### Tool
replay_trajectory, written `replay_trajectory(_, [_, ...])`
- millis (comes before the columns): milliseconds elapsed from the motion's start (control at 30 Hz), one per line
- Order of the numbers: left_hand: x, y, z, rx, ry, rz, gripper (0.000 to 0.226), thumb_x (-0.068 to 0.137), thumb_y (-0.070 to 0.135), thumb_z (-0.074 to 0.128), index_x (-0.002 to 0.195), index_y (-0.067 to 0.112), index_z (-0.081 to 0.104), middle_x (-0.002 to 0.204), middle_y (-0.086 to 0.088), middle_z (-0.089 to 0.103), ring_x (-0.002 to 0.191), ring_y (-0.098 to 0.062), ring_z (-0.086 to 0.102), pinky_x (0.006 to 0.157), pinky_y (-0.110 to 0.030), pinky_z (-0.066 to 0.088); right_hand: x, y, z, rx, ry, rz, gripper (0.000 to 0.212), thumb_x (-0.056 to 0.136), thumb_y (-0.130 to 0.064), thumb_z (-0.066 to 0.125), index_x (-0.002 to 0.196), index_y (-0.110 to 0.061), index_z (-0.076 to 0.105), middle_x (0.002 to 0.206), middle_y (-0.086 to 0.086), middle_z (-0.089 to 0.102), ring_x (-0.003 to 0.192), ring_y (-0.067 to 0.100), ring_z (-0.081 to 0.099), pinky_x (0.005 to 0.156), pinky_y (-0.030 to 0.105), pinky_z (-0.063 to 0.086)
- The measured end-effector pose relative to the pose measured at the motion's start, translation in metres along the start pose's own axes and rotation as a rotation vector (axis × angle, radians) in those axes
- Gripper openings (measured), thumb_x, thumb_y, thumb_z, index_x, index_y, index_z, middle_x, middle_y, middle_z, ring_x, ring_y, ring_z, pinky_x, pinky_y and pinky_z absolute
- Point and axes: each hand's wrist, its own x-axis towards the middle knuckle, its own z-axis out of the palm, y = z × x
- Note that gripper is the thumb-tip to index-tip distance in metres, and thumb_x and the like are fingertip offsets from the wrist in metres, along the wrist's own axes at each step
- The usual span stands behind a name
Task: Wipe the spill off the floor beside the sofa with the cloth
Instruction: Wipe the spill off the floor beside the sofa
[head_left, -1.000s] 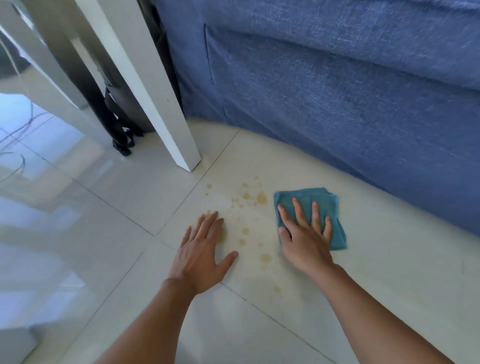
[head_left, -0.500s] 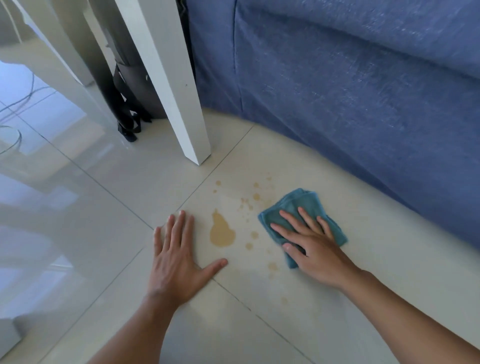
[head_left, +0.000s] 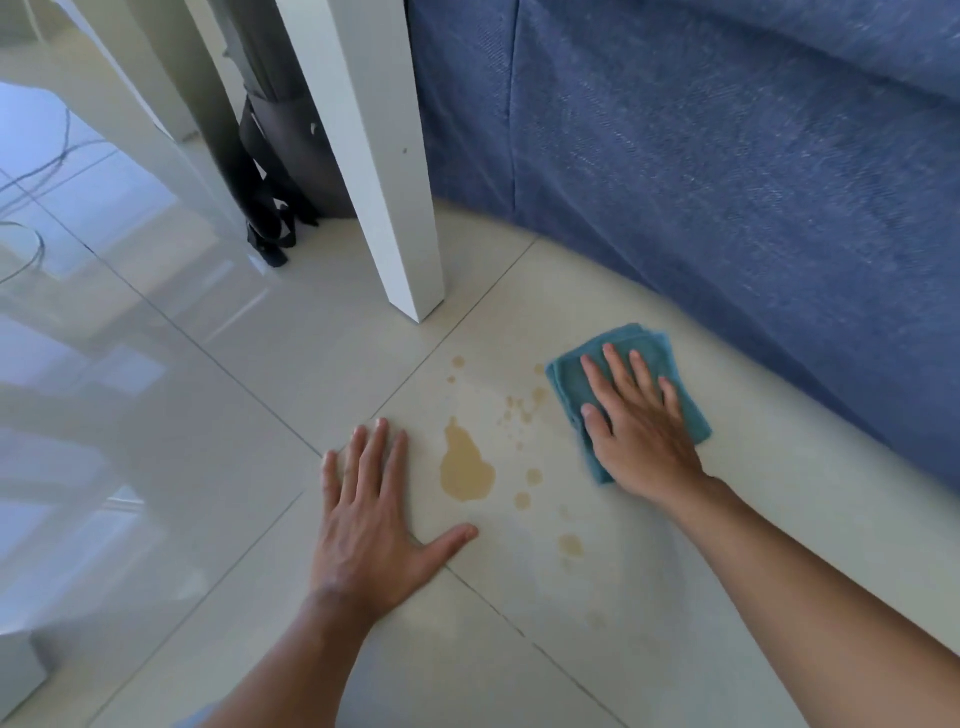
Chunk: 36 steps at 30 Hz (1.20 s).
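Observation:
A tan spill (head_left: 465, 465) lies on the pale tiled floor (head_left: 675, 597), one larger puddle with several small drops scattered around it. A folded teal cloth (head_left: 576, 376) lies flat on the floor to the right of the puddle, close to the blue sofa (head_left: 727, 171). My right hand (head_left: 641, 431) presses flat on the cloth, fingers spread. My left hand (head_left: 369, 519) rests flat on the tile just left of the puddle, fingers apart and holding nothing.
A white table leg (head_left: 384, 197) stands on the floor just beyond the spill. Behind it hangs a dark bag with straps (head_left: 275, 197). Thin cables (head_left: 31, 208) lie on the glossy tiles at far left.
My right hand has slid the cloth right and away from the puddle, turning to point its fingers toward the sofa. My left hand has moved left, uncovering the larger puddle.

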Motion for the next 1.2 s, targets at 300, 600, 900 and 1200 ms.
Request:
replay_trajectory(300, [0.000,-0.002,0.000,-0.015,-0.003,0.006,0.123,0.068,0.096,0.037,0.156,0.011,0.023,0.166,-0.008,0.011,0.154,-0.024,-0.003,0.123,-0.053,0.006,-0.018,-0.024,0.004,0.044,-0.091,-0.337,0.075,0.094,-0.037,0.035,0.162,-0.030,0.004,0.168,-0.018,-0.004,0.155,0.005,-0.010,0.126,0.036,-0.004])
replay_trajectory(600, [0.002,-0.002,0.000,-0.036,-0.013,0.012,0.124,0.067,0.096,0.039,0.154,0.008,0.027,0.165,-0.011,0.017,0.154,-0.026,0.003,0.122,-0.054,0.008,0.027,-0.075,0.004,-0.005,-0.150,-0.463,0.084,0.088,-0.044,0.041,0.162,-0.025,0.006,0.170,-0.012,-0.006,0.155,0.009,-0.011,0.126,0.037,-0.005])
replay_trajectory(900, [0.001,-0.002,-0.003,-0.017,-0.040,0.001,0.131,0.064,0.099,0.036,0.157,0.009,0.017,0.167,-0.008,0.007,0.154,-0.024,-0.006,0.123,-0.054,0.004,0.046,-0.120,0.009,0.016,-0.196,-0.517,0.083,0.084,-0.038,0.040,0.161,-0.028,0.013,0.170,-0.011,0.003,0.156,0.012,-0.006,0.126,0.040,-0.005])
replay_trajectory(1200, [0.001,-0.001,-0.006,-0.056,-0.034,-0.013,0.140,0.058,0.101,0.043,0.158,0.008,0.008,0.167,-0.006,0.005,0.154,-0.020,-0.007,0.124,-0.050,0.000,0.061,-0.097,0.001,-0.038,-0.171,-0.459,0.081,0.086,-0.045,0.036,0.161,-0.031,0.008,0.170,-0.011,-0.002,0.156,0.011,-0.009,0.126,0.041,-0.007])
